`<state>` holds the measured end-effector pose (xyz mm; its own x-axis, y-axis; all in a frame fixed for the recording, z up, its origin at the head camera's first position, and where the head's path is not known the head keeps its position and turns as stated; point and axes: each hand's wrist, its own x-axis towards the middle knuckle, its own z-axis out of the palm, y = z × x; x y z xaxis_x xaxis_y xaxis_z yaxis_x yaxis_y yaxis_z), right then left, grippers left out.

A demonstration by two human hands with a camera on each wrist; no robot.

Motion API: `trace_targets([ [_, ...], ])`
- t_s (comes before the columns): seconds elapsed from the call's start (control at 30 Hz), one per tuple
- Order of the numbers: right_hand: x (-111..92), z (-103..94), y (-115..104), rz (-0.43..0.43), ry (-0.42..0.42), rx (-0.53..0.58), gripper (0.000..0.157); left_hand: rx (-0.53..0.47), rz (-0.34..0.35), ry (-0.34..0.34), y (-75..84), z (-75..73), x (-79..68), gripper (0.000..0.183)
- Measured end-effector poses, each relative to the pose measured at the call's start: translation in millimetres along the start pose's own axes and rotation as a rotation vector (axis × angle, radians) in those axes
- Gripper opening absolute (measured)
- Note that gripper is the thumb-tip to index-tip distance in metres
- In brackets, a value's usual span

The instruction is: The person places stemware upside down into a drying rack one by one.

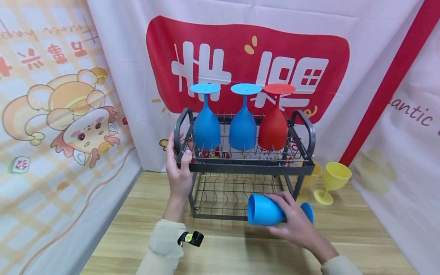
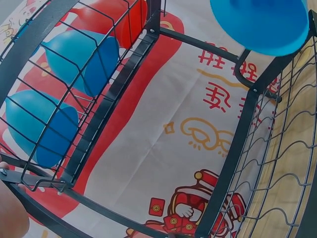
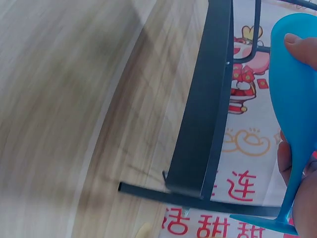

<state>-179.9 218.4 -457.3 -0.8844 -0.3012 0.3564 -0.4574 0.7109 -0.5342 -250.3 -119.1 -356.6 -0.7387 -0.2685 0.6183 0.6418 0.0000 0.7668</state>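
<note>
A dark metal two-tier rack (image 1: 237, 168) stands on the table. My left hand (image 1: 179, 178) grips the left end of its upper tier, thumb in front and fingers behind the frame. In my right hand (image 1: 296, 223) is a blue goblet (image 1: 264, 211), held on its side before the lower tier. Its mouth points left and its foot shows past my hand at the right. The right wrist view shows fingers round the bowl and stem of this goblet (image 3: 292, 94). Two blue goblets, the left one (image 1: 206, 128) and the middle one (image 1: 243, 130), stand upside down on the upper tier beside a red goblet (image 1: 273, 131).
Right of the rack, a yellow goblet (image 1: 335, 176) stands upright on the table; another yellow goblet (image 1: 312, 177) is partly hidden behind the rack's post. The lower wire shelf (image 1: 233, 187) has wavy bars. Printed cloth (image 1: 130, 46) hangs behind and at both sides.
</note>
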Motion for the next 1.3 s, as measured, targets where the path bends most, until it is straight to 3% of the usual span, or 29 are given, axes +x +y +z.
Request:
trace_targets([
  [0.37,9,17.6,-25,-0.043,-0.047,-0.069,0.097,0.043,-0.026,0.009,3.9,-0.3,-0.9,0.061],
  [0.67,7,25.8,-34,-0.055,-0.024,-0.078,0.099,0.106,-0.116,0.092,3.6,-7.0,-11.0,0.058],
  [0.77,8,25.0,-35,-0.052,-0.030,-0.095,0.099,0.154,-0.104,0.138,1.5,-9.6,-22.8,0.057],
  [0.9,8,23.5,-37,-0.060,-0.043,-0.119,0.099,0.189,0.009,0.267,-6.6,-8.2,-55.9,0.056],
  [0.97,8,23.1,-39,-0.067,-0.051,-0.124,0.098,0.179,0.086,0.278,-10.9,-5.2,-77.4,0.054],
  [1.03,8,22.8,-41,-0.070,-0.062,-0.120,0.097,0.182,0.134,0.219,-13.9,-1.8,-98.0,0.052],
  [1.07,9,22.8,-41,-0.074,-0.066,-0.118,0.097,0.190,0.144,0.151,-15.4,-1.0,-107.1,0.052],
  [1.17,11,22.6,-44,-0.080,-0.080,-0.106,0.095,0.248,0.131,-0.092,-19.4,-0.5,-125.9,0.059],
  [1.3,12,24.3,-45,-0.104,-0.079,-0.109,0.095,0.381,0.070,-0.420,-20.5,-2.1,-133.9,0.079],
])
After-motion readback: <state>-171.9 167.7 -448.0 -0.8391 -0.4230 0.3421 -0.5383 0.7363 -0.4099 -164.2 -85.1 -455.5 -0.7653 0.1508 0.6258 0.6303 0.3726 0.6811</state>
